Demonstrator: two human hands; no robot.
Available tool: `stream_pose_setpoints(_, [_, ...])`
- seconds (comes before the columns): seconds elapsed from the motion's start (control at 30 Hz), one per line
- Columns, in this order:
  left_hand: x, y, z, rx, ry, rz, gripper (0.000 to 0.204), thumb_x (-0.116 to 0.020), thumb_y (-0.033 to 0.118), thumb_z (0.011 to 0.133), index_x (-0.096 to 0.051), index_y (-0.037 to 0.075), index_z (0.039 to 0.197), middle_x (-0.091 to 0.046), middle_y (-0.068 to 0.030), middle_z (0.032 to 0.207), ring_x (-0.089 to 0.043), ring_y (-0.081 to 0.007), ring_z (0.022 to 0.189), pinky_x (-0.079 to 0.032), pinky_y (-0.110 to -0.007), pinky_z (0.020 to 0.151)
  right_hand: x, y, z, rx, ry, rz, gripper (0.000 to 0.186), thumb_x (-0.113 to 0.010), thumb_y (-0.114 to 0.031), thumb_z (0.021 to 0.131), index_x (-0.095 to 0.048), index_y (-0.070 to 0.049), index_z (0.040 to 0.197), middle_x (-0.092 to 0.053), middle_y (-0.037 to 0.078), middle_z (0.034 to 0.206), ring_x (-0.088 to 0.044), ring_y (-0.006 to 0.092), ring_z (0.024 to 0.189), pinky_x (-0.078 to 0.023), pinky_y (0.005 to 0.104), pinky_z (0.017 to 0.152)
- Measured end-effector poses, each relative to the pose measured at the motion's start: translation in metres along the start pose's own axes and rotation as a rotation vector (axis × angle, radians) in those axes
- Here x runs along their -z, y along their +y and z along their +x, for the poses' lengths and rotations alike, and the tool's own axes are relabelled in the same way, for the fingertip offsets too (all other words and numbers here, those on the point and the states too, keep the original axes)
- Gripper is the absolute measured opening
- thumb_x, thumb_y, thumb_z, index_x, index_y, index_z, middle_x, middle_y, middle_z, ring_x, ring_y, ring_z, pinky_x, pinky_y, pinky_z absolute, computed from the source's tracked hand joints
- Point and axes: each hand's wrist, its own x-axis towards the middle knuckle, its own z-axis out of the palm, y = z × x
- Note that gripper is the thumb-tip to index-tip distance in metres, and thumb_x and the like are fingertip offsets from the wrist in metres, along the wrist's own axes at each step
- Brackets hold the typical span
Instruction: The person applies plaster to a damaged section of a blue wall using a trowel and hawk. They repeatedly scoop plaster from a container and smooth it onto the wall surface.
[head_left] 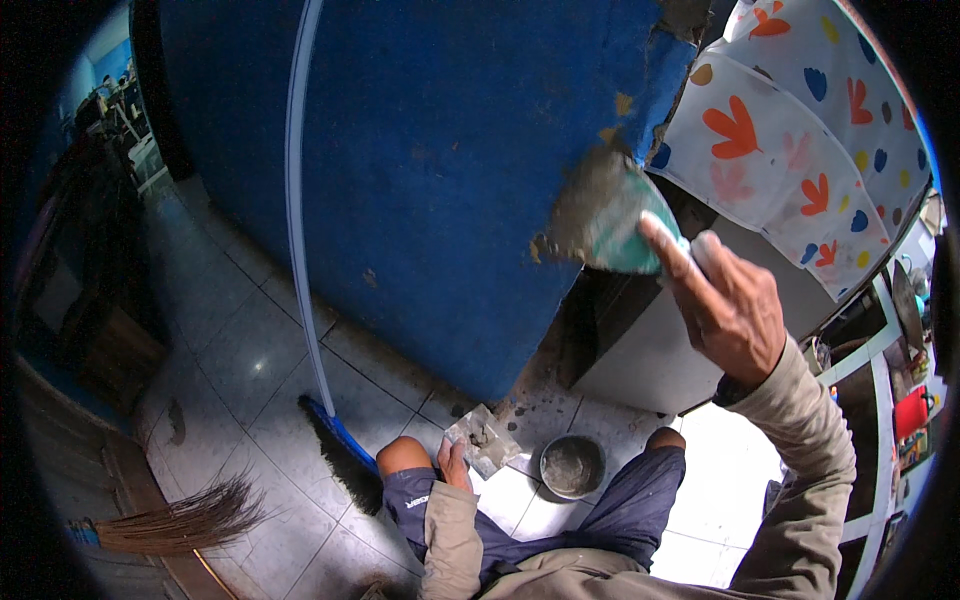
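Observation:
My right hand [728, 310] is closed on a green flat scraper [630, 228], which lies against the blue wall [420, 170] at its broken right edge. Wet grey mortar [585, 200] covers a patch of the wall at the scraper's left side; the scraper is slightly blurred. Low down between my knees, my left hand [455, 465] grips a small light square board [496, 455] by its left edge. A dab of mortar sits on the board. Just right of it, a round bowl [572, 467] of grey mix stands on the floor.
A long-handled broom [345, 450] leans against the wall at my left. A straw broom [180, 520] lies farther left on the tiled floor [240, 370]. Patterned plastic sheeting [770, 150] hangs right of the wall edge, over a pale box-like surface [650, 350]. Shelves [865, 380] stand at far right.

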Motion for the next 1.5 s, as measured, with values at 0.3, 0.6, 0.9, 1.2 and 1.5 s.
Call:
stream_pose_setpoints(0.3, [-0.004, -0.006, 0.001, 0.067, -0.038, -0.242, 0.053, -0.055, 0.026, 0.092, -0.048, -0.009, 0.131, -0.053, -0.0169, 0.129, -0.047, -0.0251, 0.122, -0.033, -0.033, 0.106, -0.023, -0.002, 0.004, 0.025, -0.243, 0.007, 0.065, -0.054, -0.020, 0.096, -0.024, -0.017, 0.154, -0.043, 0.004, 0.081, -0.051, 0.0134, 0.057, -0.045, 0.0281, 0.043])
stream_pose_setpoints(0.6, [0.001, -0.008, 0.003, 0.002, -0.068, -0.229, 0.037, -0.046, 0.014, 0.092, -0.057, -0.004, 0.123, -0.059, -0.0135, 0.123, -0.054, -0.0254, 0.113, -0.038, -0.032, 0.101, -0.027, -0.005, -0.014, 0.102, -0.362, 0.277, 0.069, -0.063, -0.023, 0.089, -0.032, -0.018, 0.151, -0.050, 0.007, 0.079, -0.056, 0.0178, 0.055, -0.045, 0.0323, 0.042])
stream_pose_setpoints(0.9, [-0.007, 0.010, -0.006, 0.145, 0.001, -0.325, 0.038, -0.052, 0.018, 0.090, -0.055, -0.001, 0.124, -0.060, -0.0095, 0.120, -0.056, -0.0213, 0.109, -0.040, -0.032, 0.098, -0.011, 0.017, -0.006, 0.058, -0.189, 0.076, 0.066, -0.059, -0.023, 0.092, -0.030, -0.021, 0.152, -0.047, 0.006, 0.077, -0.051, 0.0164, 0.053, -0.044, 0.0303, 0.041])
stream_pose_setpoints(1.2, [-0.003, -0.001, -0.004, -0.077, -0.175, -0.255, 0.036, -0.048, 0.012, 0.089, -0.058, -0.003, 0.120, -0.062, -0.0124, 0.119, -0.058, -0.0229, 0.110, -0.041, -0.033, 0.098, -0.056, 0.004, -0.075, -0.218, 0.095, 0.630, 0.063, -0.067, -0.010, 0.082, -0.049, -0.014, 0.142, -0.058, 0.009, 0.083, -0.054, 0.0262, 0.078, -0.046, 0.0391, 0.070])
stream_pose_setpoints(1.5, [0.010, -0.024, -0.005, 0.063, -0.084, -0.395, 0.037, -0.052, 0.008, 0.088, -0.053, -0.002, 0.123, -0.060, -0.0124, 0.116, -0.058, -0.0221, 0.107, -0.043, -0.033, 0.096, -0.153, -0.030, -0.029, -0.463, 0.741, 0.873, 0.079, -0.072, 0.008, 0.070, -0.047, -0.010, 0.143, -0.062, 0.012, 0.097, -0.057, 0.0285, 0.084, -0.048, 0.0362, 0.076])
